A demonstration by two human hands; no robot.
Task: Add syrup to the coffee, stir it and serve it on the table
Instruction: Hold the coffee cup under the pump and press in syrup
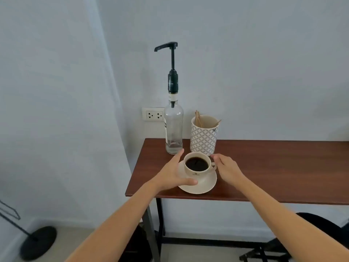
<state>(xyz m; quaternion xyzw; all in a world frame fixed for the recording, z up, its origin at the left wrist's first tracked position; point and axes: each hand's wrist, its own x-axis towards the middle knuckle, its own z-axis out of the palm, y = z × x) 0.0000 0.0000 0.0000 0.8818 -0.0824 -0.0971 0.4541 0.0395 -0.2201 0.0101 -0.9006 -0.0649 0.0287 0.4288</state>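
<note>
The coffee cup (196,164) is seen on its saucer (204,185) near the front left of the bench (273,167), just before the syrup bottle (173,127). The saucer's rim is grasped by the left hand (172,173); the right hand (227,168) lies released beside the handle. Coffee could be slopped by a jerked saucer. The bottle's label cannot be read.

Cream glazed ceramic cup (197,168) and matching round saucer (204,183): smooth, faint sheen. Reddish-brown wood-look table top (273,167): smooth, low gloss, possibly laminate. Clear glass syrup bottle (173,127), dark plastic pump. Patterned white holder (204,138), matt; thin wooden stir sticks (198,119).
</note>
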